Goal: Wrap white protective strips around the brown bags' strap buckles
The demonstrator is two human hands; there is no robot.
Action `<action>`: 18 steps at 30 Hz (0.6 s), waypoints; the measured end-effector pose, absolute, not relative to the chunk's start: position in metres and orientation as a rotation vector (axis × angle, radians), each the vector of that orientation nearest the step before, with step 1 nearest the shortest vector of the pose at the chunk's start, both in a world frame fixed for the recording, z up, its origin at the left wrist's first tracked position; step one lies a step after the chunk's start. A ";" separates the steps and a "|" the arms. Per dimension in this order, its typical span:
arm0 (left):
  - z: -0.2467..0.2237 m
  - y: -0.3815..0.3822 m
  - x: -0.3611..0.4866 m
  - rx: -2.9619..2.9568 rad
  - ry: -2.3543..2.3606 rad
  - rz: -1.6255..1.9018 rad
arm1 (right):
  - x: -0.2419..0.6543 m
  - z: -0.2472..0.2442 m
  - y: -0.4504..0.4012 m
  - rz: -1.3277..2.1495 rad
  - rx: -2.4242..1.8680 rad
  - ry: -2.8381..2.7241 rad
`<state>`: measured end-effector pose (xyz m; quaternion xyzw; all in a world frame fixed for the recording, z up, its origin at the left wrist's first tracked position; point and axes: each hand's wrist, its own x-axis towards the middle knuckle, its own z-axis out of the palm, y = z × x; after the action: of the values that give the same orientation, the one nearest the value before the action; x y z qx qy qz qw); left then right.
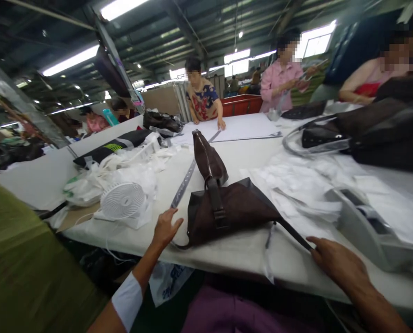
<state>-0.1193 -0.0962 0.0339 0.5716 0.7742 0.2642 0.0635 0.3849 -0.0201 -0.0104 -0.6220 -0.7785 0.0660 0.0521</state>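
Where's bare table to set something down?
Bare tabletop runs along the near edge between the left hand and right hand, below the brown bag. Crowded right with white plastic and the grey machine, left by the fan.

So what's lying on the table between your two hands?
The head view shows a brown bag between your left hand and right hand.

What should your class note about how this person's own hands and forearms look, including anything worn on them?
The left hand and right hand are bare, with no gloves, and no rings show. The left forearm has a white fabric sleeve; no sleeve shows on the visible right forearm.
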 end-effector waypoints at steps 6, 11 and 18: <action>0.029 -0.064 -0.134 1.253 2.032 1.002 | 0.336 0.002 -0.018 0.817 -1.731 -2.123; 0.031 -0.053 -0.079 1.160 1.798 1.023 | 0.299 -0.002 -0.020 1.084 -1.682 -1.775; 0.048 -0.083 -0.018 1.081 1.707 1.269 | 0.243 0.013 -0.049 1.566 -1.099 -1.109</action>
<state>-0.0177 -0.0828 0.0477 0.4211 0.6649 0.4944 0.3690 0.2432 -0.0493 0.0130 -0.4444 -0.4482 0.6329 0.4485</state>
